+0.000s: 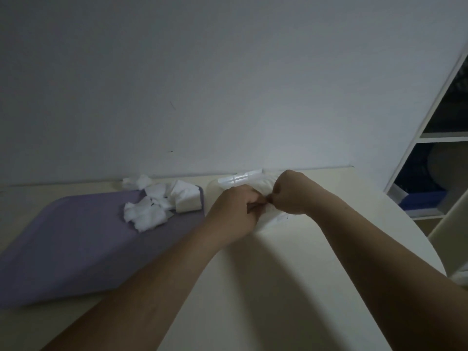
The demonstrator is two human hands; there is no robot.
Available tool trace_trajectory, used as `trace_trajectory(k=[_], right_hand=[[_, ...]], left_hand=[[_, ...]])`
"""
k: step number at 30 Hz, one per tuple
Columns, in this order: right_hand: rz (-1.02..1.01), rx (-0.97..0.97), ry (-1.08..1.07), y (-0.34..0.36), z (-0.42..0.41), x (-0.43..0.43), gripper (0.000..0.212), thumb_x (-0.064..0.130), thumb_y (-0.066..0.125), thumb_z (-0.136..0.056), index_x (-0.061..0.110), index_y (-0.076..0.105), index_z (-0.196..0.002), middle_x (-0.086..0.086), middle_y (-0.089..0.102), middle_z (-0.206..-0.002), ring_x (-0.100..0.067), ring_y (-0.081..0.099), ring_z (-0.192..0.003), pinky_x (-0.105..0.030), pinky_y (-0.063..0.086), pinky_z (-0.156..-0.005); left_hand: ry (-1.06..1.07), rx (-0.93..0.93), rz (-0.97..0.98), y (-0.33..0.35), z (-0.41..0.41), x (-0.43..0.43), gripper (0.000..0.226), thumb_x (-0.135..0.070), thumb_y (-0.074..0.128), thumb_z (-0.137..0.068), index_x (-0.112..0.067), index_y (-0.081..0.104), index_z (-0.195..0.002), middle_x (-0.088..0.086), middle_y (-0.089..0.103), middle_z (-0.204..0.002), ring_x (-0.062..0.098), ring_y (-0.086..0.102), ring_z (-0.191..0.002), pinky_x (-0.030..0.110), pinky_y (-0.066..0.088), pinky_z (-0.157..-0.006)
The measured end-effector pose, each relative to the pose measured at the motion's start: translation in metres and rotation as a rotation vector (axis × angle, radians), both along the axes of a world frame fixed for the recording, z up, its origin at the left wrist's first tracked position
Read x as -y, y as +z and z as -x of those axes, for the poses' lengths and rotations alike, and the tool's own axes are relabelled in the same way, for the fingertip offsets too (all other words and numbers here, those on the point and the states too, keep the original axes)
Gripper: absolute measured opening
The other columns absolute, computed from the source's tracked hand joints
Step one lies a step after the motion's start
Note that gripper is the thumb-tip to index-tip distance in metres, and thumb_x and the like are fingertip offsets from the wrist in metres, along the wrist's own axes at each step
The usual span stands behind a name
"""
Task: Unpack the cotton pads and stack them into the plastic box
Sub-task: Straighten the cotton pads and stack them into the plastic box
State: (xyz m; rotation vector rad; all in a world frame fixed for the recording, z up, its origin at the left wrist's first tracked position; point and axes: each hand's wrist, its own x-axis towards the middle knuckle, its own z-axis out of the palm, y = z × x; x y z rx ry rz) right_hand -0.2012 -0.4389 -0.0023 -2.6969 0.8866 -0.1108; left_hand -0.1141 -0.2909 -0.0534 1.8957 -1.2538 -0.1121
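My left hand (236, 211) and right hand (295, 192) meet knuckle to knuckle just off the right edge of the purple mat (76, 236). Both have their fingers curled and pinch a fold of the white packet (264, 185), which lies on the bench (291, 274). The hands themselves hide exactly what my fingertips have hold of.

I judge this to be the step of tearing the wrapper open. To do it well, I'd keep the two pinches close together at the seam and pull apart evenly, sideways rather than up. I'd also keep the packet low over the bench so nothing spills or gets crushed. The wrapper looks soft and will likely stretch before it gives, so a short firm tug should beat a long one.

Loose cotton pads (147, 211) lie heaped on the far right part of the mat, with a neater block of pads (188, 202) at its right edge. The clear plastic box (238, 179) sits just beyond the mat's far right corner, behind the packet; I can't tell what is in it
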Motion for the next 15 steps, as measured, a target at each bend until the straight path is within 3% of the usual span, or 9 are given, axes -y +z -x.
trace_trajectory(k=[5, 9, 12, 15], right_hand=[[0.009, 0.033, -0.064, -0.006, -0.006, -0.009, 0.029, 0.025, 0.064, -0.087, 0.012, 0.049, -0.066, -0.003, 0.054, -0.065, -0.021, 0.054, -0.058, -0.026, 0.038, -0.054], [0.001, -0.068, -0.018, 0.003, -0.007, -0.02, 0.02, 0.027, 0.057, -0.098, 0.011, 0.053, -0.086, -0.005, 0.058, -0.082, -0.025, 0.058, -0.075, -0.029, 0.046, -0.068], [0.192, -0.107, -0.05, 0.022, -0.004, -0.032, 0.025, 0.034, 0.055, -0.1, 0.015, 0.05, -0.083, 0.002, 0.054, -0.078, -0.018, 0.056, -0.065, -0.03, 0.048, -0.07], [0.385, 0.099, -0.057, 0.032, -0.012, -0.052, 0.033, 0.034, 0.052, -0.103, 0.016, 0.057, -0.075, 0.0, 0.059, -0.074, -0.018, 0.054, -0.062, -0.029, 0.042, -0.064]], left_hand=[[0.064, 0.002, 0.004, -0.004, 0.003, 0.001, 0.018, -0.02, 0.069, -0.096, -0.021, 0.082, -0.108, -0.006, 0.076, -0.115, 0.015, 0.07, -0.102, 0.036, 0.055, -0.093], [0.039, 0.045, -0.018, 0.002, 0.011, -0.007, 0.022, -0.022, 0.063, -0.097, -0.021, 0.081, -0.11, -0.003, 0.075, -0.119, 0.019, 0.069, -0.106, 0.038, 0.055, -0.094], [0.015, 0.085, 0.02, 0.009, 0.01, -0.022, 0.023, -0.013, 0.063, -0.097, -0.017, 0.08, -0.114, -0.002, 0.069, -0.133, 0.017, 0.065, -0.119, 0.029, 0.052, -0.101], [0.128, 0.082, 0.093, 0.015, -0.006, -0.049, 0.023, -0.009, 0.065, -0.095, -0.013, 0.079, -0.113, -0.001, 0.065, -0.136, 0.013, 0.061, -0.121, 0.019, 0.045, -0.101]])
